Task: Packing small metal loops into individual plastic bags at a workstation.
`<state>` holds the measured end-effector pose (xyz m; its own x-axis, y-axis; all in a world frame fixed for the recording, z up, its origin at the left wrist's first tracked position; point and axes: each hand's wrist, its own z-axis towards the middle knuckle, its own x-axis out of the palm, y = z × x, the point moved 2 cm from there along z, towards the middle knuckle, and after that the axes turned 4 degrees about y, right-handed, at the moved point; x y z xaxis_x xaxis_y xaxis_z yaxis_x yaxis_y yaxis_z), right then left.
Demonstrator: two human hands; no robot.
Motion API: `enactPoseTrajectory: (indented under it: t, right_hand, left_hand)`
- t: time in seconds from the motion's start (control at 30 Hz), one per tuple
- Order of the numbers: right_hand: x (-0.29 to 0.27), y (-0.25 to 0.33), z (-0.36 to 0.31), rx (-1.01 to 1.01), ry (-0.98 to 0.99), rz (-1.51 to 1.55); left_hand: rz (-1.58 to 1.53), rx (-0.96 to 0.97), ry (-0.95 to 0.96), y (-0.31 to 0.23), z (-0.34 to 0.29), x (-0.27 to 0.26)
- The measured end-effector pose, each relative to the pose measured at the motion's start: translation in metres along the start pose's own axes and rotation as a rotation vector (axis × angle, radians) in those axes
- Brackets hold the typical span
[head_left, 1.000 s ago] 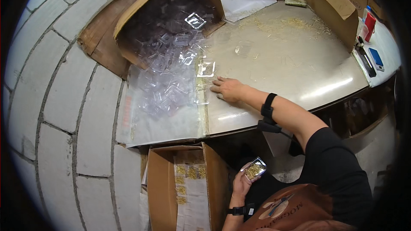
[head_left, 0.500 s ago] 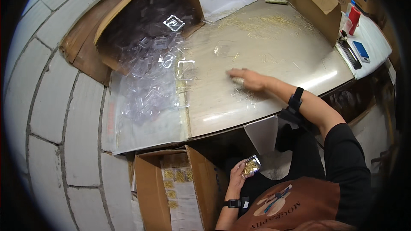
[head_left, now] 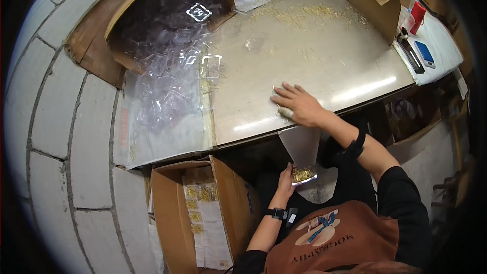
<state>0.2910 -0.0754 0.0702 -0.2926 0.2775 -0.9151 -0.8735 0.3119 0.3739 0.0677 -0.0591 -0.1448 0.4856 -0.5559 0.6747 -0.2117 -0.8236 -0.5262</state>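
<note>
My left hand (head_left: 286, 181) grips a small clear plastic box (head_left: 305, 174), part-filled with thin gold wire pieces too small to name. The box sits below the table's front edge, at the lower end of a pale hanging sheet (head_left: 300, 147) shaped like a chute. Above that sheet, my right hand (head_left: 303, 107) lies palm down at the edge of the tabletop (head_left: 248, 91), its fingers stretched out and some wrapped in pale tape. Whatever is under the palm is hidden. More gold wire pieces (head_left: 304, 16) lie scattered over the far part of the table.
Many clear plastic boxes (head_left: 167, 81) spill from a tipped carton (head_left: 114, 30) at the left. An open carton (head_left: 165, 213) with gold-filled packs stands lower left. At the right are a blue-topped scale (head_left: 425, 53) and a red bottle (head_left: 417, 16).
My right hand has swept toward the table's front edge, and the loose pieces beside it are out of sight. My left hand has brought the box up under the hanging sheet.
</note>
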Motion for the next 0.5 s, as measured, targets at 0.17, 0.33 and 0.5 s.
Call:
enactPoseTrajectory:
  t: [0.17,0.33,0.5]
  right_hand:
    - [0.009,0.040,-0.059,-0.010,-0.105,-0.021]
    - [-0.016,0.062,-0.143,0.025,-0.031,0.275]
    - [0.001,0.037,-0.179,0.180,-0.016,0.381]
  left_hand:
    - [-0.016,-0.040,-0.108,-0.015,0.004,0.039]
    - [0.030,-0.002,0.052,-0.023,-0.010,0.051]
    - [-0.010,-0.038,0.021,-0.013,-0.024,0.036]
